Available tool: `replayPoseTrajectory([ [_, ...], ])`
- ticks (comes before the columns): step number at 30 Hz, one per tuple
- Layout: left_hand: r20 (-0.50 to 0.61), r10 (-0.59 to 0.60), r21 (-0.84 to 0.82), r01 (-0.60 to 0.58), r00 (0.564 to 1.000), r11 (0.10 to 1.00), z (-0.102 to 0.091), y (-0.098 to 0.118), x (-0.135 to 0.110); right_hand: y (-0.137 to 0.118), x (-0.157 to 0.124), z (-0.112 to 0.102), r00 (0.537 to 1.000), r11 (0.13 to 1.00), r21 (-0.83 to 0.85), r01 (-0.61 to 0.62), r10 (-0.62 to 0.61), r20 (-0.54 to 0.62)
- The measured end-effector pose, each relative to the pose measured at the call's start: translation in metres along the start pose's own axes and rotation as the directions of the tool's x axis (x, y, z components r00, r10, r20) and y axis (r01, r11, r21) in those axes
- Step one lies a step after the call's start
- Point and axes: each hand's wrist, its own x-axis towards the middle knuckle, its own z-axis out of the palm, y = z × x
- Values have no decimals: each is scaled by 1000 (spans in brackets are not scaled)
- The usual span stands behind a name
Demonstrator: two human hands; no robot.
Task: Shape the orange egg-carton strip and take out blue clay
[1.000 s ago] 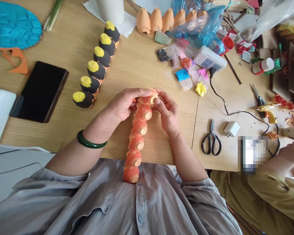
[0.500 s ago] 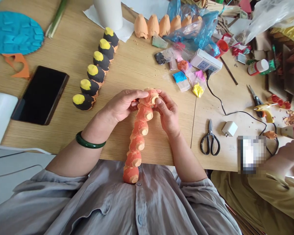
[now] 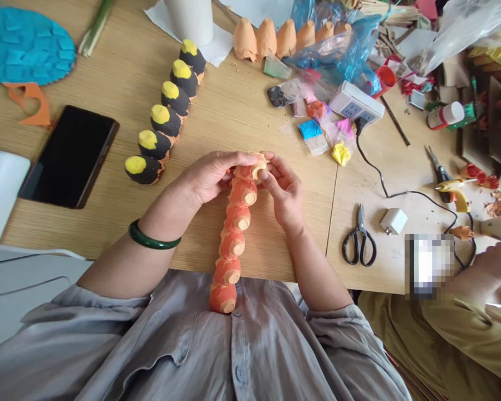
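An orange egg-carton strip (image 3: 232, 245) of several cones runs from my chest up over the table's near edge. My left hand (image 3: 211, 178), a green bangle (image 3: 152, 240) on its wrist, is closed round the strip's far end from the left. My right hand (image 3: 284, 192) pinches the same end cone from the right, with the thumb pressed on its tip. A second strip of black cones with yellow tops (image 3: 167, 114) lies on the table to the upper left of my hands.
A dark phone (image 3: 69, 156) and a blue disc (image 3: 27, 44) lie at the left. Plain orange cones (image 3: 275, 36), clay bags (image 3: 325, 131), a power strip (image 3: 356, 103), scissors (image 3: 360, 239), a white plug (image 3: 393, 220) and a glue gun (image 3: 455, 186) crowd the right. Another person's hand (image 3: 490, 262) works at the far right.
Both hands keep their hold on the strip's far end. The right thumb has shifted slightly on the end cone. The view has only wobbled a little.
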Motion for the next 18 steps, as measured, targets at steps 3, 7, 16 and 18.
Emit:
replayPoseTrajectory([
  [3, 45, 38, 9, -38, 998, 999, -6, -3, 5, 2, 4, -2, 1000, 999, 47, -8, 9, -17],
  [7, 65, 82, -8, -81, 995, 997, -5, -5, 7, 5, 8, -5, 1000, 993, 120, -14, 17, -25],
  [16, 46, 187, 98, -191, 981, 977, 1, -7, -1, 7, 8, -5, 999, 980, 196, -28, 32, -15],
  [18, 32, 203, 110, -205, 979, 973, 0, -7, 0, 7, 9, -6, 999, 975, 218, -46, 50, -10],
])
